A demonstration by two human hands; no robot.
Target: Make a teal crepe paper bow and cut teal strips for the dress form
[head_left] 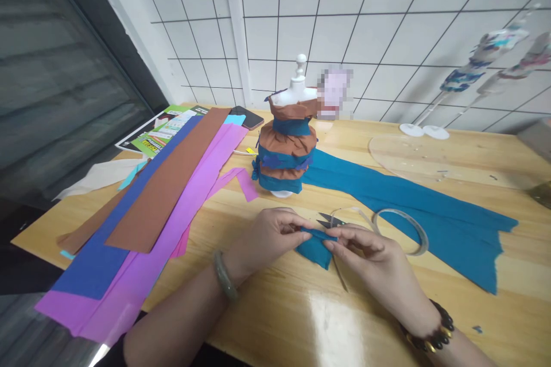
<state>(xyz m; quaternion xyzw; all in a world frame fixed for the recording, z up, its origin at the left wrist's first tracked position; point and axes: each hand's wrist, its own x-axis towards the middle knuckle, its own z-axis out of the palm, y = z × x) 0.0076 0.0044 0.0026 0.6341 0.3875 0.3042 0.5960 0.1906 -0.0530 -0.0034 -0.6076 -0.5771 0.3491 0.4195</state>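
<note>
Between my two hands is a small piece of teal crepe paper (316, 251), its upper edge folded over. My left hand (278, 238) pinches the left end of that fold. The right end is pinched between the thumb and fingers of my right hand (372, 252). Just behind the fingers lie dark scissors (329, 220), partly hidden by my right hand. Beyond my hands stands a small white dress form (297, 92), wrapped in brown and teal gathered bands with some dark blue. A roll of clear tape (424, 235) rests right of my right hand.
Long strips of brown (181, 178), blue (92, 269) and purple paper (124, 298) pile up at left, overhanging the table edge. A wide teal strip (413, 200) stretches right. Behind are a phone (247, 117), a clear round sheet (413, 155) and two decorated stands (462, 77).
</note>
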